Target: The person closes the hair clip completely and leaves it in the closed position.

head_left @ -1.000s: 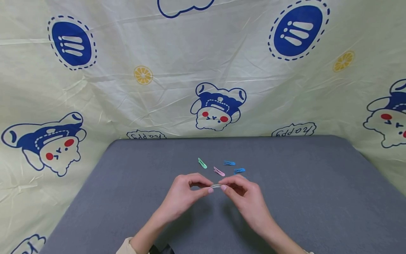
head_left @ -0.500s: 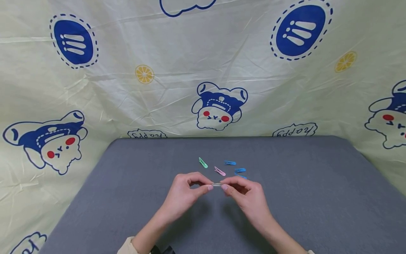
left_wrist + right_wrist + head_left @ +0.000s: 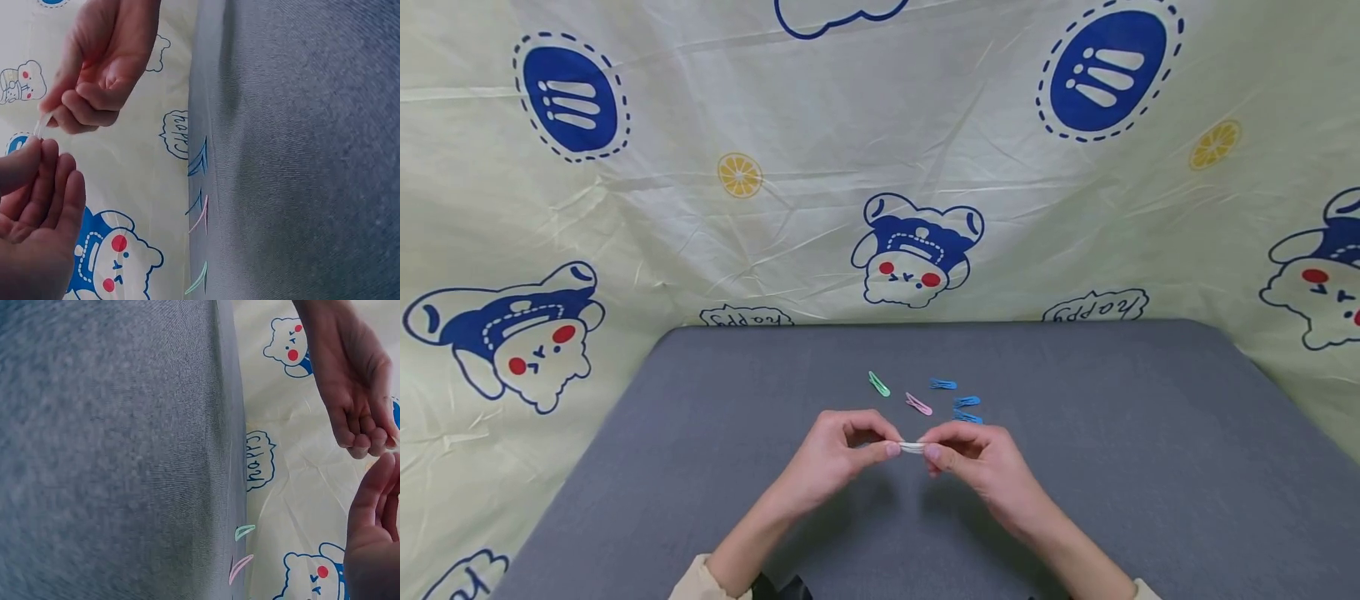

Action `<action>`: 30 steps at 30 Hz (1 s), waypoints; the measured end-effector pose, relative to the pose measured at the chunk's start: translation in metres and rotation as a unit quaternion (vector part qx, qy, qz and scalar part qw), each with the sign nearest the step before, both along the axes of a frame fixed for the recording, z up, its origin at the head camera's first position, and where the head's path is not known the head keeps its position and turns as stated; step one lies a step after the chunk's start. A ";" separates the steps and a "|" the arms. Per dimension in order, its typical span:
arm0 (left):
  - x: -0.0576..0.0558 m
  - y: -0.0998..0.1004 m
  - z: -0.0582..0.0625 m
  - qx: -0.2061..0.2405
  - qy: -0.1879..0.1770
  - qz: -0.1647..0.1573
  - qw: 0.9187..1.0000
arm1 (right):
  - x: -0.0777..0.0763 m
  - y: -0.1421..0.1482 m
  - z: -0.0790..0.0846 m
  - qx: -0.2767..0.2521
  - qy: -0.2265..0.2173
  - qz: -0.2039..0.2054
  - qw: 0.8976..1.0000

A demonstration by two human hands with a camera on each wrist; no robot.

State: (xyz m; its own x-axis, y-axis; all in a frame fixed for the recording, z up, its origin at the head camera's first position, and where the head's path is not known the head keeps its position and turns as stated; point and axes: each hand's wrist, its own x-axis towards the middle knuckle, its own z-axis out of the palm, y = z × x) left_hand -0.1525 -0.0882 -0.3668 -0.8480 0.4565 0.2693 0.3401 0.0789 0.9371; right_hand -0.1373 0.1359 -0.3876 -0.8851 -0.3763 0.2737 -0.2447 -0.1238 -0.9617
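Note:
Between both hands, above the table, is a small thin white item point(image 3: 912, 447) that looks like several strands lying side by side; its exact kind cannot be made out. My left hand point(image 3: 842, 454) pinches its left end between thumb and fingertips. The other end is pinched the same way by my right hand point(image 3: 981, 467). The fingertips cover both ends. In the left wrist view a pale strip of the white item point(image 3: 40, 125) shows between the fingertips. Just beyond the hands lie hair clips: a green clip point(image 3: 878, 384), a pink clip point(image 3: 918, 404) and three blue clips point(image 3: 967, 402).
A grey cloth-covered table point(image 3: 737, 375) spreads under the hands. Behind it hangs a pale curtain point(image 3: 820, 242) with printed cartoon bears. Part of a black object point(image 3: 790, 589) shows at the lower edge by the left sleeve point(image 3: 703, 582).
Both hands have come slightly lower and nearer, still pinching the white item. Its strands show more plainly now. The blue clip closest to the right hand, hidden a second ago, has come into view.

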 end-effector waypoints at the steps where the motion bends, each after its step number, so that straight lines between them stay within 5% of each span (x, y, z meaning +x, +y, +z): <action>1: 0.000 0.000 0.000 -0.004 0.004 0.004 1.000 | 0.000 0.000 0.000 0.001 -0.012 -0.003 1.000; 9: 0.001 0.000 -0.002 -0.075 0.131 0.073 0.986 | 0.000 -0.002 0.002 -0.043 -0.149 -0.022 0.988; 16: -0.002 -0.001 -0.003 -0.100 0.221 0.067 0.968 | -0.002 -0.002 0.000 -0.095 -0.202 -0.003 0.975; 23: -0.004 -0.004 -0.003 -0.121 0.233 0.070 0.962 | -0.004 -0.003 -0.004 -0.073 -0.186 -0.012 0.980; 30: -0.005 -0.005 -0.003 -0.143 0.216 0.071 0.963 | -0.005 -0.004 -0.001 0.061 -0.076 -0.073 0.993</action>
State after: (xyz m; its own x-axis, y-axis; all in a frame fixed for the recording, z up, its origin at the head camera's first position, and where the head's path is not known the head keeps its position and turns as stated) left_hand -0.1572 -0.0936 -0.3700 -0.7438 0.4526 0.4918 0.6607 0.3873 0.6430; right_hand -0.1427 0.1317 -0.3881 -0.9602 -0.2633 0.0930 -0.1021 0.0213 -0.9945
